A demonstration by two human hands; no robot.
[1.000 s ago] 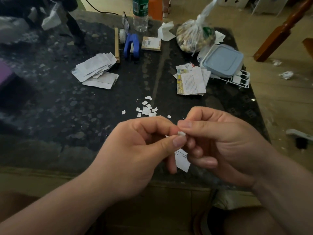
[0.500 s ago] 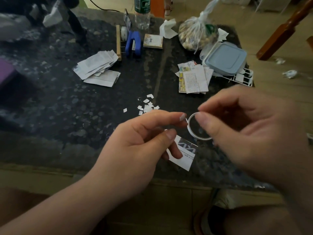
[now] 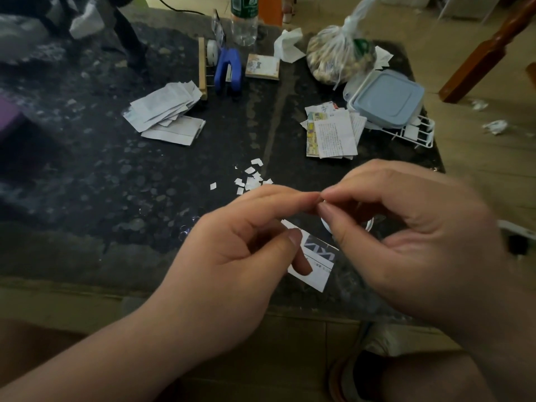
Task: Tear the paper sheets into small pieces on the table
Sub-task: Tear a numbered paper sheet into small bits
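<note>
My left hand [image 3: 232,256] holds a printed paper piece [image 3: 319,262] in its curled lower fingers, just above the near edge of the dark stone table [image 3: 116,184]. My right hand [image 3: 420,242] pinches a thin white strip [image 3: 325,224] that curls in a loop below its fingers. The index fingertips of both hands meet at the top of the strip. Several small torn bits [image 3: 251,179] lie on the table just beyond my hands. A pile of white sheets [image 3: 165,108] sits at the left, and printed sheets [image 3: 333,133] are stacked at the right.
At the back right stand a blue-lidded box [image 3: 387,97], a white wire rack [image 3: 417,134] and a tied plastic bag [image 3: 339,59]. A blue punch [image 3: 229,71], a notepad [image 3: 262,66] and a bottle [image 3: 243,21] sit at the back centre. A wooden post [image 3: 487,53] rises off the table's right side.
My right hand tore a thin strip off the piece and pulled it right, where it curled into a loop. It has now come back, fingertips meeting my left index finger.
</note>
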